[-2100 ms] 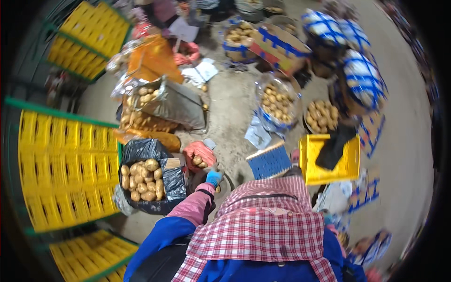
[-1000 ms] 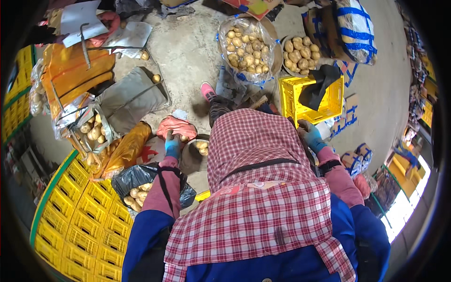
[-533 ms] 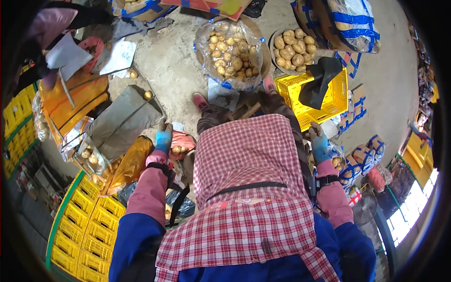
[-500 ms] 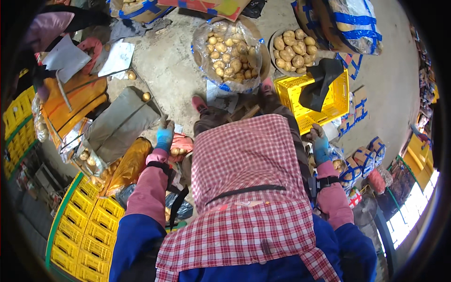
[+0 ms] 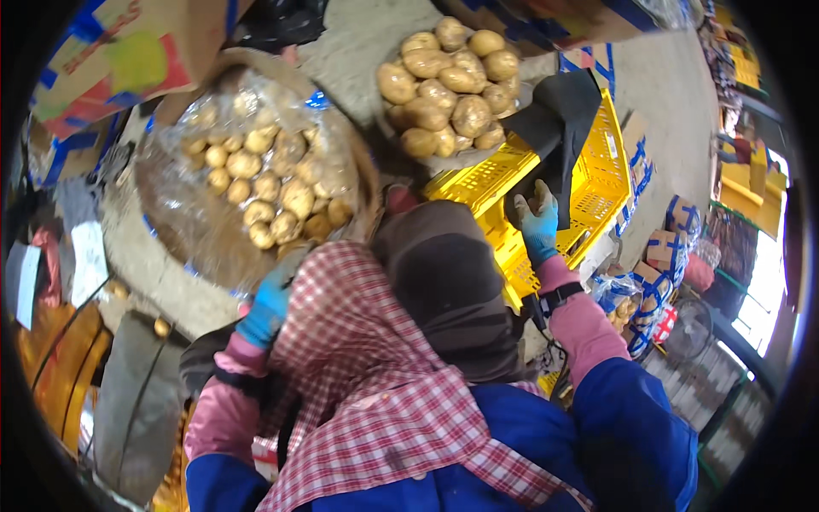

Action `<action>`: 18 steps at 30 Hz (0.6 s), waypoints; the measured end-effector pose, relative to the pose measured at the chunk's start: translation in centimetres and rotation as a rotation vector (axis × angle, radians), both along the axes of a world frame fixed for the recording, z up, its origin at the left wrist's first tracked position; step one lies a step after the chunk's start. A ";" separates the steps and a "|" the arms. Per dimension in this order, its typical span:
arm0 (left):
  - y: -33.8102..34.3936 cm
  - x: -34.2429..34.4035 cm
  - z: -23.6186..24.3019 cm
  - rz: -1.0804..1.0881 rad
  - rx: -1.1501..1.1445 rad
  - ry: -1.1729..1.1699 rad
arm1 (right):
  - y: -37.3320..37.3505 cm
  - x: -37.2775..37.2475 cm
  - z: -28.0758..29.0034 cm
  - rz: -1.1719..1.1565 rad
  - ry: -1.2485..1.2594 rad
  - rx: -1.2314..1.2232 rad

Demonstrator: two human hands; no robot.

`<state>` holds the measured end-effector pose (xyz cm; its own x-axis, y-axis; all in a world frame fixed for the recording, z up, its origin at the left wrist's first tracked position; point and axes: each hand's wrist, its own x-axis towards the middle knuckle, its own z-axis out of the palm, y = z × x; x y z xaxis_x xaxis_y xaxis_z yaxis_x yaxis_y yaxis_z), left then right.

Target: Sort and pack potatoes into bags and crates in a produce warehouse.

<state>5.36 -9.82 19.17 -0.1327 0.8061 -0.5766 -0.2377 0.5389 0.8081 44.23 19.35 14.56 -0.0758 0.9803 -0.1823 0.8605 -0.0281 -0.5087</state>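
Observation:
A large round brown container (image 5: 367, 183), lined with clear plastic, holds several potatoes (image 5: 266, 175) and stands at the left. My left hand (image 5: 269, 303), in a grey-and-blue glove, is by its near rim; the checked cloth partly covers it, so its fingers are hard to make out. My right hand (image 5: 539, 224), gloved alike, hangs over the yellow plastic crate (image 5: 604, 175), its fingers apart beside a black sheet (image 5: 559, 119) draped across the crate. Nothing shows in that hand. Beyond the crate, a round basin is heaped with larger potatoes (image 5: 461, 81).
A printed cardboard box (image 5: 119, 64) stands at the upper left, near a black plastic bag (image 5: 281, 21). Grey (image 5: 136, 401) and orange (image 5: 51, 358) sheets lie at the lower left. Taped cardboard boxes (image 5: 661, 247) and a bag of potatoes (image 5: 623, 303) stand at the right.
My view has turned and come closer to the potato containers and the crate. My right hand has moved from below the crate to over it; my left hand has come to the round container's rim.

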 end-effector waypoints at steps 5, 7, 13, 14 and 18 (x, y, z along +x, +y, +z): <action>4.6 1.6 -0.6 0.084 0.110 0.098 | 2.2 3.0 -4.7 -0.358 0.699 -0.125; 2.7 0.0 -2.3 0.287 0.086 -0.107 | 1.8 -0.1 -4.1 -0.236 0.909 -0.206; -0.4 1.0 4.2 0.245 0.021 0.403 | -2.4 4.4 -5.2 0.256 0.517 -0.125; -0.6 1.0 5.3 0.258 -0.043 0.379 | -2.5 7.6 -6.3 0.239 0.227 0.337; -5.3 -1.9 8.6 0.427 0.049 0.389 | -2.5 18.9 -0.9 -0.247 -0.361 0.686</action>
<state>3.44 -15.07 27.77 -0.6472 0.6588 -0.3836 -0.1062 0.4203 0.9011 63.14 16.86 13.68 0.1064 0.8635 0.4929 0.9845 -0.0221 -0.1738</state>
